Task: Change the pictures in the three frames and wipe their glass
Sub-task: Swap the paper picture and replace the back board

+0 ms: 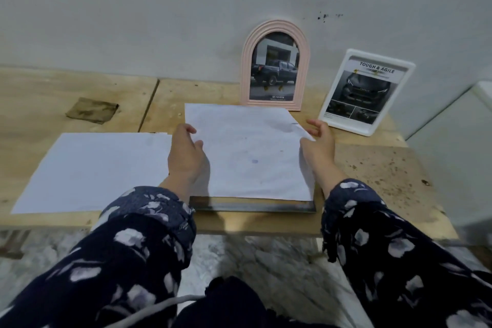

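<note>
Your left hand pinches the left edge of a white sheet, thumb on top, fingers curled under. Your right hand is at its right edge with fingers loosely curled; it seems to hold the sheet from beneath, though the paper hides the contact. The sheet lies over a dark flat frame on the wooden table. Behind, a pink arched frame leans on the wall, a white frame standing just beside it. A second white sheet lies left, a brown cloth beyond it.
</note>
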`<act>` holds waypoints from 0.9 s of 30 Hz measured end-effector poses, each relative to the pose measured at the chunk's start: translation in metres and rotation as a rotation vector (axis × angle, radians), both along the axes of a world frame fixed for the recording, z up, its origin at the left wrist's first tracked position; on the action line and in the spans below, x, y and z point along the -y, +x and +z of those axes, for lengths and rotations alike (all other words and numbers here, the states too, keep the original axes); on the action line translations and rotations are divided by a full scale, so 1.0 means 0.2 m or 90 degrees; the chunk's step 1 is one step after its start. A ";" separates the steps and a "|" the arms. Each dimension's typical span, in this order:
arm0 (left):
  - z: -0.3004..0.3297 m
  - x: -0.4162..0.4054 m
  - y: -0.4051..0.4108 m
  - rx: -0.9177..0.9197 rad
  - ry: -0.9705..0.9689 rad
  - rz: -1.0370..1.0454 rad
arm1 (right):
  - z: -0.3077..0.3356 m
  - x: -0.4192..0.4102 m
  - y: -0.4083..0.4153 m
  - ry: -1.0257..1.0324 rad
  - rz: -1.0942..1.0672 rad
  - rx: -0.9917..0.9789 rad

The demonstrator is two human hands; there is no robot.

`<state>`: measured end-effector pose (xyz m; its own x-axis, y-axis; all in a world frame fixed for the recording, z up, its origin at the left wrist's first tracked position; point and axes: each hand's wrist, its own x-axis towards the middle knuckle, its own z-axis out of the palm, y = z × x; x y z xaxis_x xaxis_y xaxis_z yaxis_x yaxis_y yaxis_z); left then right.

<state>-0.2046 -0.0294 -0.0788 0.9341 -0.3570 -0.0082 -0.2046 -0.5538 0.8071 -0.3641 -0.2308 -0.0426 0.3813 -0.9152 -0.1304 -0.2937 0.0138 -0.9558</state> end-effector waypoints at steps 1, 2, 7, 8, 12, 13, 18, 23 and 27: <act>0.03 -0.01 0.01 0.012 -0.043 0.007 | 0.03 0.00 0.01 -0.029 0.003 -0.012; 0.05 -0.03 0.01 0.026 -0.080 0.017 | 0.04 0.01 0.03 -0.056 0.016 -0.028; 0.18 -0.25 0.06 0.045 -0.167 0.142 | 0.12 -0.09 0.18 -0.072 0.138 -0.070; 0.20 -0.31 0.07 0.047 -0.174 0.169 | 0.13 -0.14 0.22 -0.032 0.175 -0.059; 0.28 -0.61 0.12 0.077 -0.175 0.262 | 0.14 -0.38 0.39 0.010 0.339 -0.076; 0.31 -0.68 0.13 0.085 -0.176 0.288 | 0.16 -0.43 0.44 -0.031 0.361 -0.081; 0.35 -1.04 0.22 0.133 -0.124 0.390 | 0.20 -0.74 0.75 -0.172 0.407 -0.054; 0.31 -1.39 0.39 0.147 -0.088 0.472 | 0.18 -1.10 1.11 -0.245 0.473 -0.041; 0.25 -1.66 0.58 0.106 -0.016 0.479 | 0.07 -1.37 1.41 -0.257 0.533 -0.079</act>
